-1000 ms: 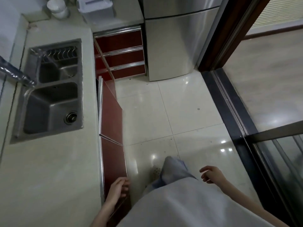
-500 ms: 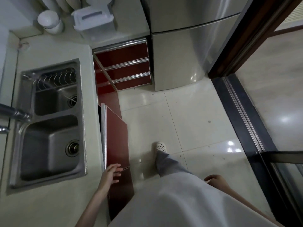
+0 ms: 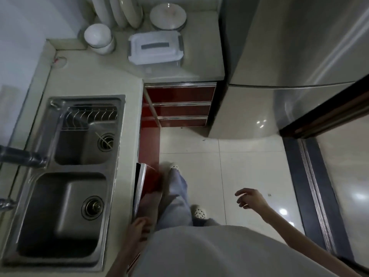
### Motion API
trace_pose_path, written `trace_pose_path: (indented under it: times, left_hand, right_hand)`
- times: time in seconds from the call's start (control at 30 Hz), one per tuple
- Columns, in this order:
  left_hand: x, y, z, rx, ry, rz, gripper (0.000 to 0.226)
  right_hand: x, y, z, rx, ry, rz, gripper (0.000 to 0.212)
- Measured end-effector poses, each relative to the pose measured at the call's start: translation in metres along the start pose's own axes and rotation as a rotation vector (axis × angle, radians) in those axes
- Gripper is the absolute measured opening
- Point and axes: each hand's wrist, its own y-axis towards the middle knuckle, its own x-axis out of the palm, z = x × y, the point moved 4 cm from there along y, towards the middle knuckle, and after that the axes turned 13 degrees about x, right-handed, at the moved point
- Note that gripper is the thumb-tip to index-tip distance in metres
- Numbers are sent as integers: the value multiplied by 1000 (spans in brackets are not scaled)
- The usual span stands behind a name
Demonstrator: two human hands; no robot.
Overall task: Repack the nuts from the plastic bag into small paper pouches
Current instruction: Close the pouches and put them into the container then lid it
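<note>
countertop [image 3: 83, 76] holds double sink [image 3: 65, 176]; left hand [image 3: 139, 226] at cabinet door [image 3: 147, 182].

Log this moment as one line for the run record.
stage: pre-task, nuts and pouches not in view | left hand: at edge of open red cabinet door | right hand: open, empty, over floor

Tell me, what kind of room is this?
It looks like a home kitchen. There's a steel double sink set in a pale counter, plates stacked upright in the corner, and a big silver fridge beside red drawers.
</note>
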Motion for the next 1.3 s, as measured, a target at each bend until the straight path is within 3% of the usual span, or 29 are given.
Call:
trace_pose_path:
  times: [0.17, 0.47, 0.73, 0.87, 1.0, 1.2, 1.3]
  left_hand:
    - [-15, 69, 85, 23, 14, 11, 26]
    - [-46, 189, 301, 208, 68, -33, 20]
    - [-41, 278, 426, 164, -3, 31, 16]
    - [-45, 300, 479, 243, -58, 98, 17]
    - [-50, 321, 527, 350, -60, 265, 23]
    - [-35, 338, 574, 442, 37, 331, 23]
    - [-25, 335, 580, 458, 107, 332, 23]
  right_hand:
    - [1, 32, -69, 58, 8, 19, 30]
    - [1, 68, -167, 251, 137, 48, 28]
    - [-2, 90, -361, -17, 122, -16, 29]
    - [5, 102, -469, -152, 75, -20, 30]
    - [7, 107, -554, -240, 69, -17, 31]
    - [13, 112, -617, -270, 92, -19, 19]
    - [11, 113, -623, -342, -16, 39, 24]
